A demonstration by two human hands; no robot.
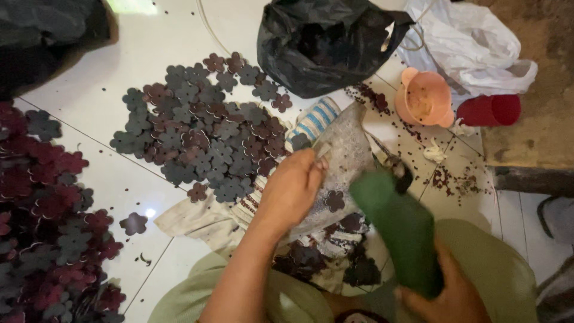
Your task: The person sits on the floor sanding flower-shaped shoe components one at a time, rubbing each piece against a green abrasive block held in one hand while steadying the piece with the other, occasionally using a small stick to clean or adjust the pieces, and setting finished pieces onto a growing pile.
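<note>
Flower-shaped cutouts point(203, 134) lie heaped on the white tiled floor point(128, 185) beside the grey block point(347, 152); left hand point(292, 190) clamped on it, right hand point(445, 296) gripping the green tool point(399, 230).

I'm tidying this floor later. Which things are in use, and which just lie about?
In use: left hand, right hand, green mallet, grey pad, flower-shaped cutouts.

Lying about: black bag, white bag, orange cup, red cup.

Flower cutouts point(203, 128) spread on floor point(119, 78) left of bag point(326, 45); bowl point(423, 98) right of bag.
</note>
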